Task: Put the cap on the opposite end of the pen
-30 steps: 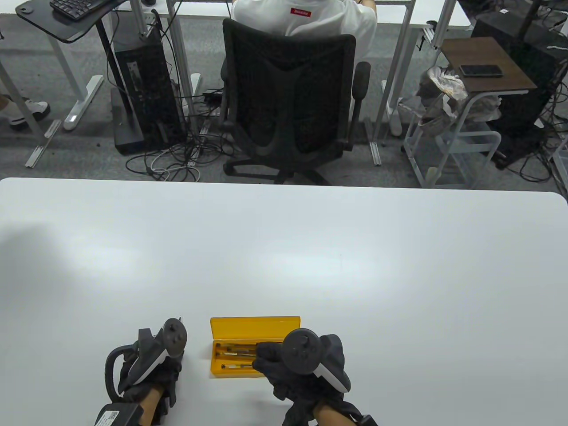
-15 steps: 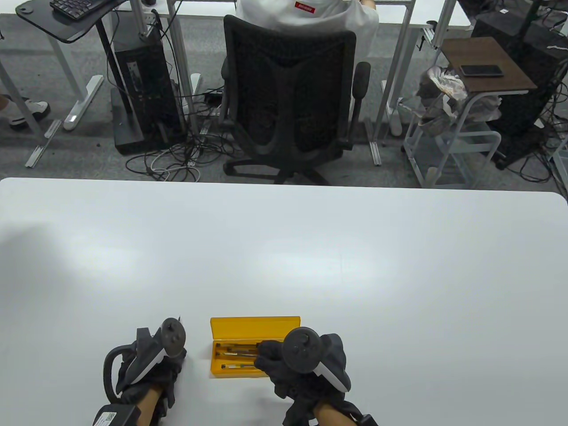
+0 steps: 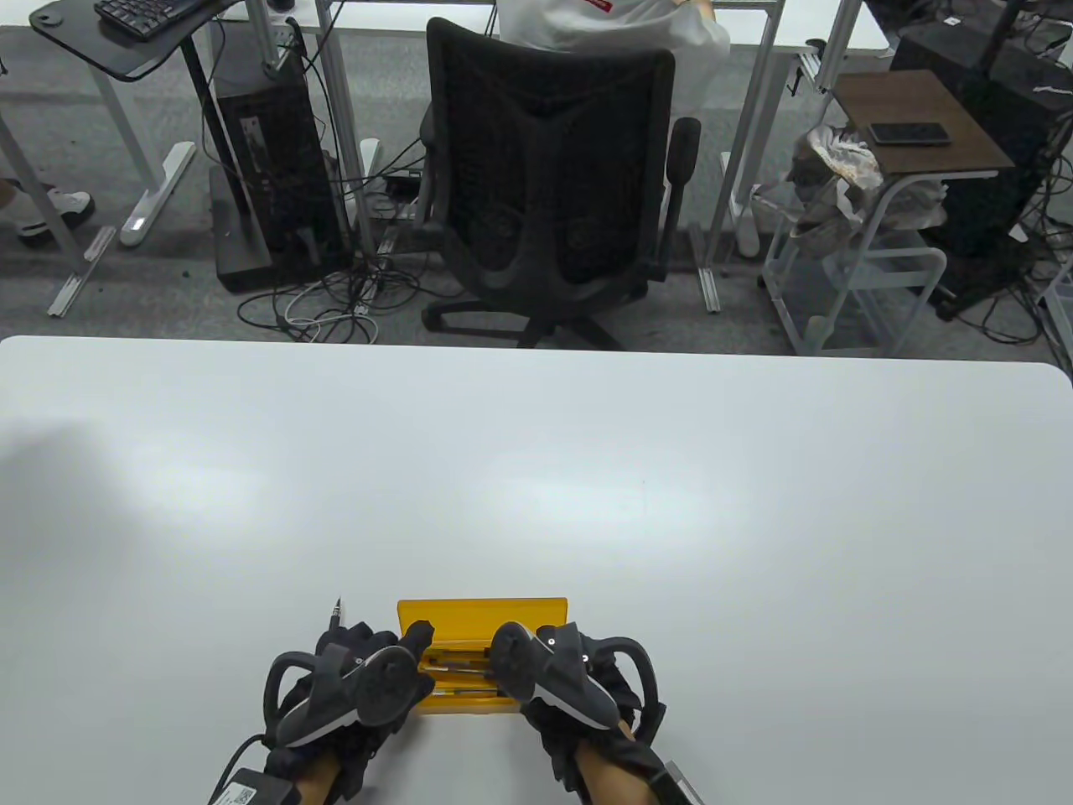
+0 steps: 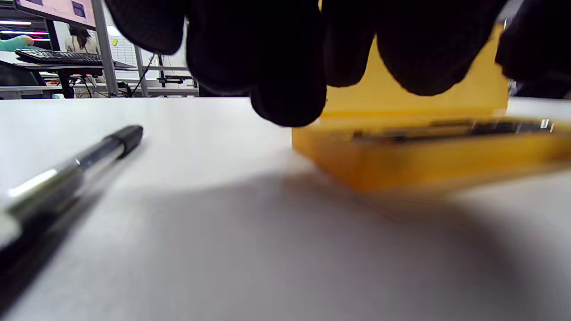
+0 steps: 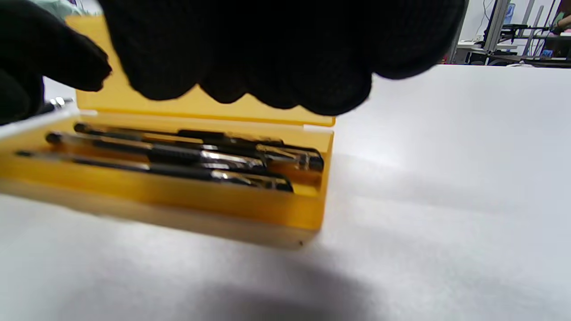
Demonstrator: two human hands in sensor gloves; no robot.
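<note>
An open yellow pen case [image 3: 482, 605] lies near the table's front edge with three dark pens [image 5: 178, 156] inside; it also shows in the left wrist view [image 4: 401, 156] and the right wrist view [image 5: 200, 200]. One loose pen [image 4: 76, 165] with a clear barrel and a black far end lies on the table left of the case; only its far tip [image 3: 337, 610] shows in the table view. My left hand [image 3: 394, 641] hangs over the case's left end. My right hand [image 3: 507, 650] hangs over the case's middle. Neither hand holds a pen.
The white table [image 3: 587, 470] stretches away beyond the case. An office chair [image 3: 545, 184] and desks stand past its far edge.
My left hand has moved right from beside the case to over its left end, leaving the loose pen on the table. My right hand has turned and shifted a little left over the case.
</note>
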